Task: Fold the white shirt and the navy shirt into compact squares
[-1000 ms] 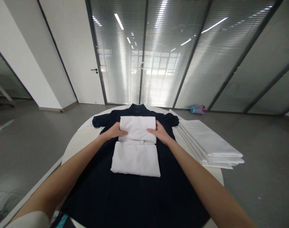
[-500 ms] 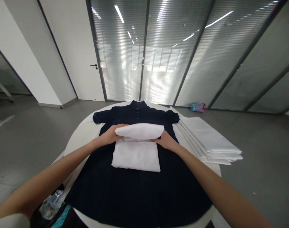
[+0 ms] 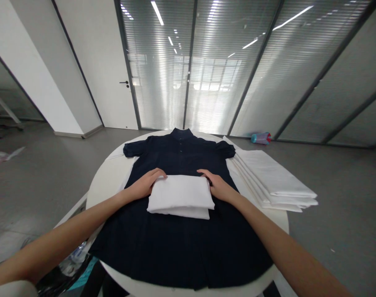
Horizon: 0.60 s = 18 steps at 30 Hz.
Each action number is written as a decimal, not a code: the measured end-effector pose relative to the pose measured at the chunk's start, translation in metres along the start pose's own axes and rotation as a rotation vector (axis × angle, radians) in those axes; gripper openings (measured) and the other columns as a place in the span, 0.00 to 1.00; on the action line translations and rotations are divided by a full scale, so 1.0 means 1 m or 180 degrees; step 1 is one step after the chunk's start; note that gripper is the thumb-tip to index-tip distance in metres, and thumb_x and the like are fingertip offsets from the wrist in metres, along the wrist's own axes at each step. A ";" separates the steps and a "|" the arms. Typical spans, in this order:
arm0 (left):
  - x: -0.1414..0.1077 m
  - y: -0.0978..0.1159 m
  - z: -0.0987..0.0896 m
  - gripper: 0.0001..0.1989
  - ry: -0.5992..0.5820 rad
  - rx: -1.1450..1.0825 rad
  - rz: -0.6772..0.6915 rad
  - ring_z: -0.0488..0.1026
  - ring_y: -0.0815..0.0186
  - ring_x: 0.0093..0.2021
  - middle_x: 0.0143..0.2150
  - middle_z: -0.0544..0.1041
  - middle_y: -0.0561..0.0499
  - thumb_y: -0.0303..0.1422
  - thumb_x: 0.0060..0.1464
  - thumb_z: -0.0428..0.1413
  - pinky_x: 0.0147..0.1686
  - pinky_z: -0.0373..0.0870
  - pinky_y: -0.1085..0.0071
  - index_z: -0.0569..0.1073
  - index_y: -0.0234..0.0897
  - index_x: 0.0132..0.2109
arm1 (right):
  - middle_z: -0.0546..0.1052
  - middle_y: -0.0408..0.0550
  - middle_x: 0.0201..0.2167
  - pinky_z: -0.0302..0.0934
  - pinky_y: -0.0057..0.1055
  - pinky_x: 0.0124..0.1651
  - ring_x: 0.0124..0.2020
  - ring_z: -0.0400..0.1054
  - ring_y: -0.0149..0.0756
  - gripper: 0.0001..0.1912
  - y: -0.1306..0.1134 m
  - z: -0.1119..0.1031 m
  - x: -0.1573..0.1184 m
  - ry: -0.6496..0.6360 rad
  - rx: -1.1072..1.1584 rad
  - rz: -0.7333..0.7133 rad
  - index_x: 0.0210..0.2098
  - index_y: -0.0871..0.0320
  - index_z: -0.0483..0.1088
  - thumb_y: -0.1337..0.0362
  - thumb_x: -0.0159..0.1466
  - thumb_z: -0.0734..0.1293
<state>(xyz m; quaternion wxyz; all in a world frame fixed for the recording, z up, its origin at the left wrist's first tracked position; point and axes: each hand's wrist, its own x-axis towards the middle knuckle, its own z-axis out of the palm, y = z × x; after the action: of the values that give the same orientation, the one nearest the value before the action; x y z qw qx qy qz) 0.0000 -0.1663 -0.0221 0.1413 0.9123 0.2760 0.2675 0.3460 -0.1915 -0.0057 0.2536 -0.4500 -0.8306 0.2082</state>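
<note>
A white cloth, folded into a small rectangular bundle, lies on a dark navy short-sleeved garment that is spread flat with its collar at the far end. My left hand rests against the bundle's far left corner, fingers stretched out along the edge. At the opposite corner, my right hand touches the bundle's right side, its fingers apart and reaching over the far edge. The undersides of both hands are partly hidden.
The garment covers much of a round white table. A stack of folded white cloths overhangs its right edge. Below the left edge is a teal basket beside clear plastic. A blue-and-red bundle lies by the glass partition.
The upper part of the white cloth, held raised before, has come down over the lower part toward me. My hands have loosened and now sit at the bundle's far corners.
</note>
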 end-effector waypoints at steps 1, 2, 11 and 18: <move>0.000 -0.001 0.000 0.18 -0.0031 0.0058 -0.0155 0.70 0.57 0.55 0.55 0.72 0.42 0.25 0.61 0.52 0.57 0.66 0.58 0.67 0.38 0.57 | 0.77 0.52 0.49 0.64 0.38 0.50 0.47 0.73 0.41 0.30 0.002 0.002 -0.001 -0.0006 0.0184 0.0147 0.61 0.56 0.64 0.74 0.59 0.61; 0.001 -0.002 -0.001 0.19 -0.0064 0.0111 -0.0317 0.69 0.55 0.56 0.56 0.73 0.42 0.27 0.60 0.53 0.58 0.65 0.56 0.67 0.38 0.58 | 0.77 0.52 0.50 0.65 0.39 0.50 0.47 0.73 0.41 0.30 0.004 0.003 -0.001 0.0004 0.0339 0.0241 0.61 0.56 0.65 0.73 0.59 0.61; 0.003 0.003 -0.008 0.23 -0.0273 0.0063 -0.0301 0.70 0.56 0.54 0.55 0.74 0.43 0.34 0.64 0.52 0.56 0.65 0.59 0.67 0.42 0.65 | 0.75 0.54 0.53 0.59 0.44 0.59 0.55 0.68 0.44 0.25 0.002 0.009 -0.004 0.0043 -0.0197 -0.0358 0.57 0.57 0.69 0.74 0.61 0.61; 0.000 0.001 -0.016 0.25 -0.0410 0.0484 0.0017 0.71 0.58 0.55 0.56 0.74 0.44 0.26 0.66 0.46 0.56 0.65 0.60 0.67 0.49 0.66 | 0.77 0.56 0.44 0.61 0.39 0.48 0.45 0.69 0.44 0.17 -0.009 0.001 -0.006 -0.0275 -0.1573 -0.0757 0.52 0.60 0.72 0.73 0.67 0.58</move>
<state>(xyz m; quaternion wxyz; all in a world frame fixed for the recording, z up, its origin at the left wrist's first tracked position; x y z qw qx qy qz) -0.0088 -0.1656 -0.0091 0.0884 0.9364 0.2834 0.1869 0.3430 -0.2014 -0.0025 0.1232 -0.3883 -0.9132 -0.0129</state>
